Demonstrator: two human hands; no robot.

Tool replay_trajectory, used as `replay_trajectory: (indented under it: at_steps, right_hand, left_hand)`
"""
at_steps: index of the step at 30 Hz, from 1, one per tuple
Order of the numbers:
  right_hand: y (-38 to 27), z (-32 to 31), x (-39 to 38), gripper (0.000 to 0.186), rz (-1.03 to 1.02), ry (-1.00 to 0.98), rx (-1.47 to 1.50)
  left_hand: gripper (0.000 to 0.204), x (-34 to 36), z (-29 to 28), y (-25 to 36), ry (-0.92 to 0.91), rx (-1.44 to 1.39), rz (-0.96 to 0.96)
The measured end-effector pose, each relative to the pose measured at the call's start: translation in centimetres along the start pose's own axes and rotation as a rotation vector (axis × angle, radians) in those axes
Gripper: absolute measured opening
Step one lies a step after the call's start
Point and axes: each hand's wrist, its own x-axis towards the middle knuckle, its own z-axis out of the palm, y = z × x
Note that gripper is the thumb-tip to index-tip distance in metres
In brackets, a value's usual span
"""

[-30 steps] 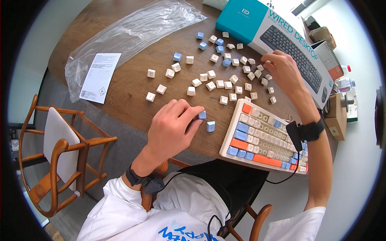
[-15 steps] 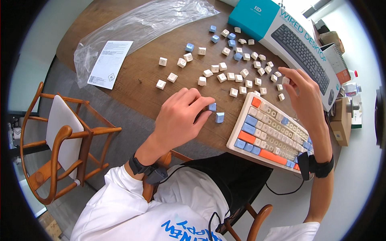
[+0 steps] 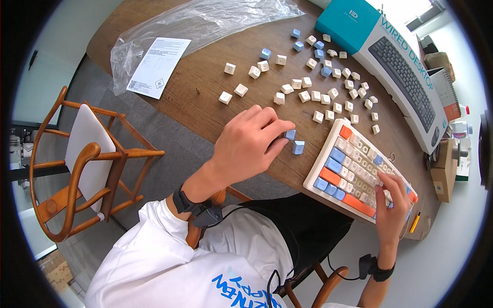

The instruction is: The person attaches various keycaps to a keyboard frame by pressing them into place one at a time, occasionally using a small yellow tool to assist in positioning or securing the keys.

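My left hand [image 3: 254, 138] pinches a blue keycap [image 3: 290, 135] between thumb and fingertips, close above the table. A second blue keycap [image 3: 298, 148] lies beside it, just right of the fingers. The keyboard [image 3: 313, 180], with a white case, lies at an angle at the table's near right edge. Cream, blue and orange keycaps fill part of it; other places are bare sockets. My right hand [image 3: 391, 203] is over its right part, thumb and index finger closed together at the key rows. The white keycap in that pinch is mostly hidden by the fingers.
Many loose white keycaps [image 3: 315, 96] and several blue ones lie across the table [image 3: 205, 115]. Behind them stands a keyboard box [image 3: 349, 23]. A clear plastic bag [image 3: 169, 25] and a printed sheet [image 3: 160, 64] lie at left. A wooden chair [image 3: 90, 149] stands beside the table.
My right hand has moved from the loose keycaps toward me, over the keyboard, taking a white keycap. My left hand still pinches the blue keycap. The whole view has shifted slightly.
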Motion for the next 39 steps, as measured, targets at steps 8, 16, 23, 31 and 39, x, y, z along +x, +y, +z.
replay_trajectory:
  at_steps: [8, 16, 23, 31, 39]
  right_hand:
    - [1.9, 2.1, -2.5, 0.031, -0.023, 0.127, 0.052]
    - [2.1, 1.9, -4.2, 0.036, 0.081, 0.223, 0.132]
    - [3.3, -0.1, -7.5, 0.043, 0.133, 0.353, 0.286]
    - [4.3, -1.5, -10.8, 0.041, 0.138, 0.412, 0.314]
    - [4.1, -1.9, -10.4, 0.037, 0.084, 0.480, 0.280]
  left_hand:
    - [0.032, 0.1, 0.1, 0.3, -0.013, 0.019, -0.009]
    - [0.035, 0.2, -0.2, 0.6, -0.040, 0.010, -0.014]
    - [0.036, 1.6, -3.4, 0.6, 0.073, 0.134, -0.055]
    - [0.043, 6.8, -4.1, -2.9, 0.021, 0.506, -0.087]
    - [0.051, 6.7, -4.5, -6.1, -0.133, 0.599, -0.204]
